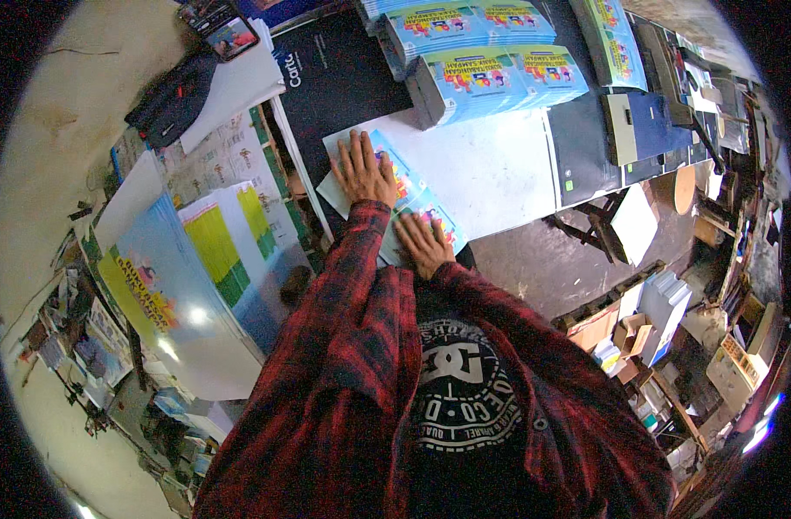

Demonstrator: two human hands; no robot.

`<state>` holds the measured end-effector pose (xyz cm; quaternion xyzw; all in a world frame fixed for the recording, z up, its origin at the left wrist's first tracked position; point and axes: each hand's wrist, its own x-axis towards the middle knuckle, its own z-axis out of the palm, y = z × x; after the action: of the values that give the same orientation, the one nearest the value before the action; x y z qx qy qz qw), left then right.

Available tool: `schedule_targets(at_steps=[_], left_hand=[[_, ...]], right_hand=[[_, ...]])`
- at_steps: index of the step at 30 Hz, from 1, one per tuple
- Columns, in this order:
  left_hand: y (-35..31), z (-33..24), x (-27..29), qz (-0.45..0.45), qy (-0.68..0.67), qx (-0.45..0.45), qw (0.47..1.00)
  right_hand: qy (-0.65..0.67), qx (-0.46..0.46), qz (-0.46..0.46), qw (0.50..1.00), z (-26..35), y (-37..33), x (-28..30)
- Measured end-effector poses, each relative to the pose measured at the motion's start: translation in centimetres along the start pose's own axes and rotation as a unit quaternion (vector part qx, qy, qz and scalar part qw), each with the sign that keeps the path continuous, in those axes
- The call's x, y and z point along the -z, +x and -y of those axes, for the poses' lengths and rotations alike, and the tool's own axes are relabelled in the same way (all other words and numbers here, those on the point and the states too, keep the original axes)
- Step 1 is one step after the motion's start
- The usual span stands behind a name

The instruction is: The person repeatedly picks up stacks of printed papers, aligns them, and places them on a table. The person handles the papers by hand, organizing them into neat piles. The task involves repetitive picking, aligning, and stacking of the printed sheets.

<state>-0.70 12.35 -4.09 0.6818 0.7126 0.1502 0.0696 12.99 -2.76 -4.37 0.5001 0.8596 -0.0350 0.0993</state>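
A light-blue printed sheet (425, 201) with colourful cartoon figures lies at a slant near the table's front edge. It looks folded, with pale edges showing beyond the print; how many layers there are I cannot tell. My left hand (366, 173) presses flat on its far left part, fingers stretched out and slightly spread. Nearer to me, my right hand (425, 246) rests on its near edge, with the fingers extended and a little apart. Neither hand grips anything. Under the sheet is a white board (508, 160) on the table.
Stacks of blue printed booklets (505, 80) stand at the back, another stack (614, 43) to their right. At left are large printed sheets (166, 285), a dark cloth item (172, 99) and a phone (227, 36). Boxes and paper (642, 320) sit low on the right.
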Motion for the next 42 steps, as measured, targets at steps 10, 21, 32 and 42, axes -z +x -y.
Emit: schedule_targets(at_steps=[10, 21, 32, 42], left_hand=[[0.3, 0.1, 0.1, -0.011, -0.017, -0.006, 1.000], [0.0, -0.2, -0.2, 0.035, 0.029, 0.000, 0.999], [-1.6, -0.2, 0.2, 0.028, 0.047, -0.008, 0.998], [-2.1, 1.3, 2.3, -0.142, -0.302, 0.068, 0.940]], right_hand=[[0.175, 0.040, 0.066, 0.982, -1.8, 1.0, 4.7], [0.346, -0.154, -0.086, 0.922, -4.5, 3.4, 1.9], [0.205, -0.156, 0.017, 0.966, -1.6, -0.2, 1.7], [0.296, -0.142, -0.015, 0.944, -2.2, 0.3, 2.7]])
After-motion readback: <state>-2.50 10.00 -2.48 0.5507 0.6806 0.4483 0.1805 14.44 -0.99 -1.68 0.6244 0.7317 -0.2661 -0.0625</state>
